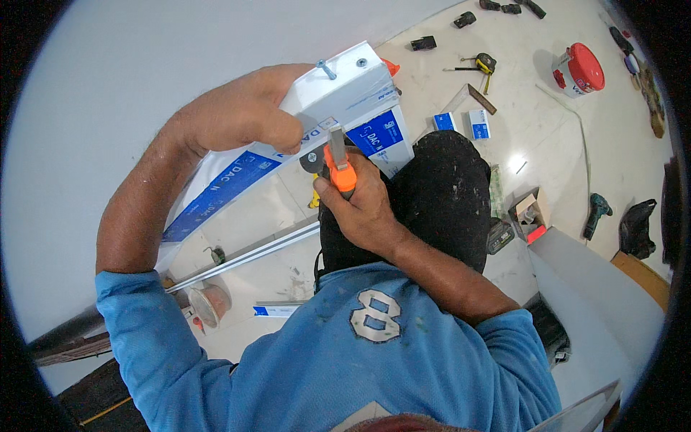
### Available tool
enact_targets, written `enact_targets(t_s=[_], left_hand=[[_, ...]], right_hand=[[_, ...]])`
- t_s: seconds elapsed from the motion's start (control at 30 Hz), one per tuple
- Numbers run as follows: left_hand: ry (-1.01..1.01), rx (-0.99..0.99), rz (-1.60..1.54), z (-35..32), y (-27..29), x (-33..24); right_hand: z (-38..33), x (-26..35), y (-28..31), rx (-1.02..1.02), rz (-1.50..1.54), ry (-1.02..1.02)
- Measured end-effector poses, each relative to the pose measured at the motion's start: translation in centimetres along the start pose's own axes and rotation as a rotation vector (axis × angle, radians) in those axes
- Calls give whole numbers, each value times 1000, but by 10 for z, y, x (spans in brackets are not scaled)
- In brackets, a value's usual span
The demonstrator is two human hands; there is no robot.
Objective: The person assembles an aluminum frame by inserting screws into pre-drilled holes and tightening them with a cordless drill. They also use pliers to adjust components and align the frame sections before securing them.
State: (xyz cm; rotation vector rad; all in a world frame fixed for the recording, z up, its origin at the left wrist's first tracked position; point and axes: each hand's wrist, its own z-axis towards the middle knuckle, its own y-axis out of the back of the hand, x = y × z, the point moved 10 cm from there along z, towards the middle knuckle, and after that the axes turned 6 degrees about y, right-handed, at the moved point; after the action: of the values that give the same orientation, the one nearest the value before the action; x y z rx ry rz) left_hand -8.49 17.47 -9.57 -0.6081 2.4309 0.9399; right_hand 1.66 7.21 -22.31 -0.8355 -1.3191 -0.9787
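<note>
My left hand (252,108) curls round a white, blue-filmed profile (349,92) above the floor (518,90), near its wall-side edge; its long axis runs near-left to far-right. My right hand (367,205) closes around an orange-handled tool (342,175), metal bar pointing away from me.

A long white profile bar (344,95), partly covered in blue-and-white printed film, slanted from lower left to upper right, its broad white end uppermost. Near that end a silvery screw (326,69) stuck out at a tilt, while a second screw (361,63) sat with its head in the white face. Below, an orange-and-grey hand tool (341,173) pointed its flat silvery tip upward, overlapping the bar's lower edge; whether they touched was unclear.
</note>
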Motion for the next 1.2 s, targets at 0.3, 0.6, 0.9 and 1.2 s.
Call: enact_targets(t_s=[0.3, 0.6, 0.9, 1.2], left_hand=[[-36, -48, 40, 1, 5, 1], [-41, -24, -15, 4, 6, 0], [-42, -45, -39, 3, 7, 3], [75, -71, 8, 2, 8, 8]], right_hand=[[-2, 2, -2, 56, 127, -112], [-5, 7, 2, 98, 128, -153], [-8, 15, 8, 55, -34, -64], [-6, 2, -2, 42, 64, -102]])
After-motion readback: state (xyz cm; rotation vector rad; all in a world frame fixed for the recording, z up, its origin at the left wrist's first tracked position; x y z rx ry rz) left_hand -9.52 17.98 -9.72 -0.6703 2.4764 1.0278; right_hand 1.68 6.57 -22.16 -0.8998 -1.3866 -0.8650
